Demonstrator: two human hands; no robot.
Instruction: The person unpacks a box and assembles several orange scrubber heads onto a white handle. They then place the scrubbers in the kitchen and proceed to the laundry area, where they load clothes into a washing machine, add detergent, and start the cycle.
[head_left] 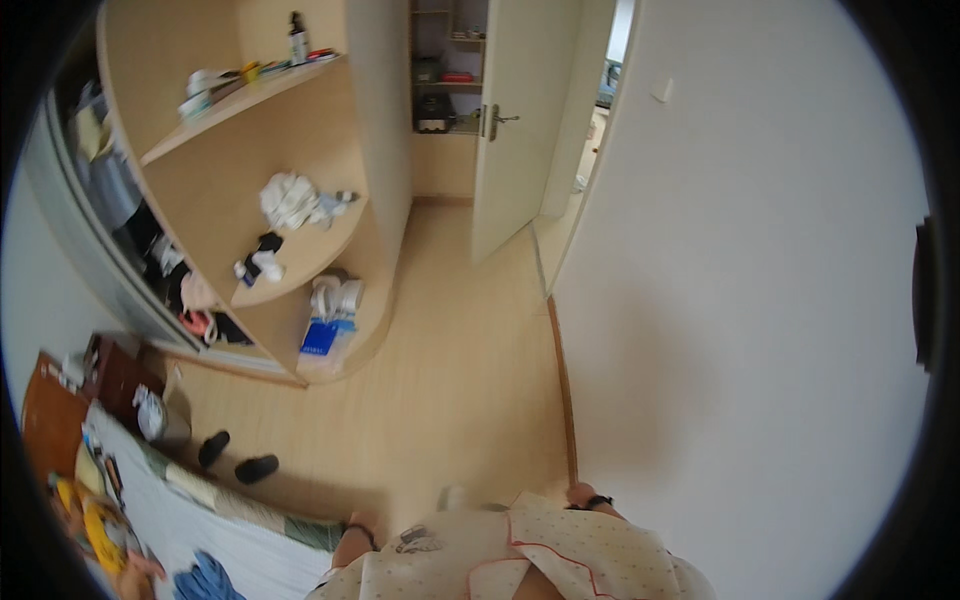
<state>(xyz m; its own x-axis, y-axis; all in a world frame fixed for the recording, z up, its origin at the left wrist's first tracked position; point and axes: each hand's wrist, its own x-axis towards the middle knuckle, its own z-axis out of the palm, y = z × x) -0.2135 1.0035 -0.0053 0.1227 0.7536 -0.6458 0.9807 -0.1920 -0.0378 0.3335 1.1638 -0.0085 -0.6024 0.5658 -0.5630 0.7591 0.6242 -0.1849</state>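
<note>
Low in the head view, my left hand hangs beside the edge of the bed, with a dark band on its wrist. On the other side, my right hand is close to the foot of the white wall and also wears a dark band. Both hands are small and partly hidden by my patterned pale top with red piping. Their fingers do not show clearly, and nothing can be made out in them. A pair of black slippers lies on the floor left of me.
Ahead, a pale door stands ajar at the end of the wooden floor. Left is a curved corner shelf with clothes and bottles, beside an open wardrobe. A bin and a brown nightstand stand near the bed.
</note>
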